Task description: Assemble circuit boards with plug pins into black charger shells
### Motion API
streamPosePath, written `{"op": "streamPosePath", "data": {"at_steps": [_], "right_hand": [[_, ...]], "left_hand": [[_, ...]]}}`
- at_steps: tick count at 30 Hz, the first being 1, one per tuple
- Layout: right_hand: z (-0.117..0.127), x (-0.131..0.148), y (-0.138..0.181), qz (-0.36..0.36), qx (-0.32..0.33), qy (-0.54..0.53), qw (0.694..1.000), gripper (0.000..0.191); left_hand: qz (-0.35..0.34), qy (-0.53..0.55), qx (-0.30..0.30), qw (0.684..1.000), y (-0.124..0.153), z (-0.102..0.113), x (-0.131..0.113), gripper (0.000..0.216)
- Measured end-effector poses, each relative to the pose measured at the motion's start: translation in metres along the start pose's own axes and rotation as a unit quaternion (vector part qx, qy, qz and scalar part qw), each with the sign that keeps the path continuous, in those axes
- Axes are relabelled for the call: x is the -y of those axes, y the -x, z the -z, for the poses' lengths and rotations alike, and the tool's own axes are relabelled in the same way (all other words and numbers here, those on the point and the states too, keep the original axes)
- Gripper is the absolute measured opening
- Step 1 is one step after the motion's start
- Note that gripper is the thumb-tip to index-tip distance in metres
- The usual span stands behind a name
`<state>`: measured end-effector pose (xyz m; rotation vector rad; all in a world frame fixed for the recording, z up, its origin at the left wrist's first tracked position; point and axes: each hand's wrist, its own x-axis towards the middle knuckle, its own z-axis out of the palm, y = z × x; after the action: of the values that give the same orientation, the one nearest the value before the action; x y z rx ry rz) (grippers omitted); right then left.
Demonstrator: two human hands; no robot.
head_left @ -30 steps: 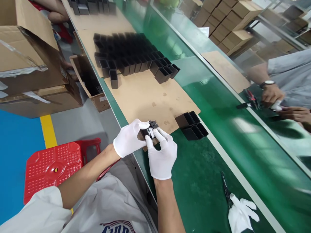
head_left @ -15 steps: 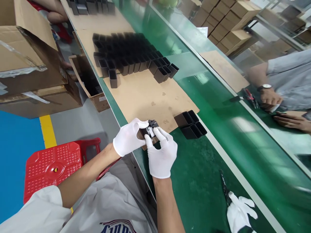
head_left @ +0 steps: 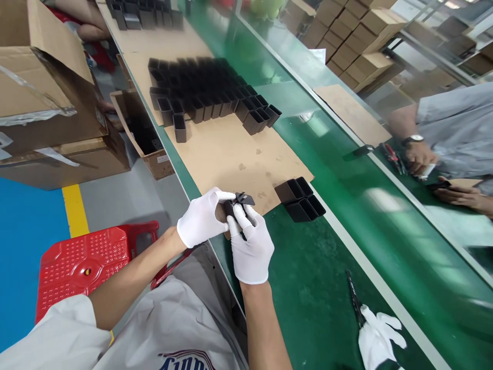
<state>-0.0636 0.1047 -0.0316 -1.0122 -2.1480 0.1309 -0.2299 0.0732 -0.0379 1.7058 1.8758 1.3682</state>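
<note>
Both my hands wear white gloves and meet at the near edge of the bench. Between the thumb and fingers of my left hand (head_left: 202,220) is a small black plastic part (head_left: 244,199), with a flat piece sticking out on its right side. My right hand (head_left: 252,249) grips the same part from the right, its fingertips bent over it. My fingers hide much of the part, so its full shape cannot be made out. Just right of my hands stands a small cluster of open black rectangular boxes (head_left: 302,200), partly on a cardboard sheet (head_left: 246,159).
Many black boxes (head_left: 208,87) stand in rows farther up the bench. A loose white glove (head_left: 379,334) and a black pen (head_left: 353,290) lie at lower right. A green conveyor belt (head_left: 346,169) runs alongside. Left are a red stool (head_left: 84,262) and cartons (head_left: 50,123); a co-worker's hands (head_left: 423,156) are opposite.
The fingers of my right hand have shifted slightly left and bent further over the black part. Its flat piece now points out to the right. The white patch seen on it before is out of sight.
</note>
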Motion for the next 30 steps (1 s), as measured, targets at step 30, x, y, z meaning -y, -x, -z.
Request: {"op": "streamPosePath", "data": {"at_steps": [30], "right_hand": [[0.008, 0.002, 0.007, 0.007, -0.050, 0.024, 0.998, 0.027]], "left_hand": [[-0.020, -0.038, -0.008, 0.999, 0.016, -0.006, -0.004, 0.059]]}}
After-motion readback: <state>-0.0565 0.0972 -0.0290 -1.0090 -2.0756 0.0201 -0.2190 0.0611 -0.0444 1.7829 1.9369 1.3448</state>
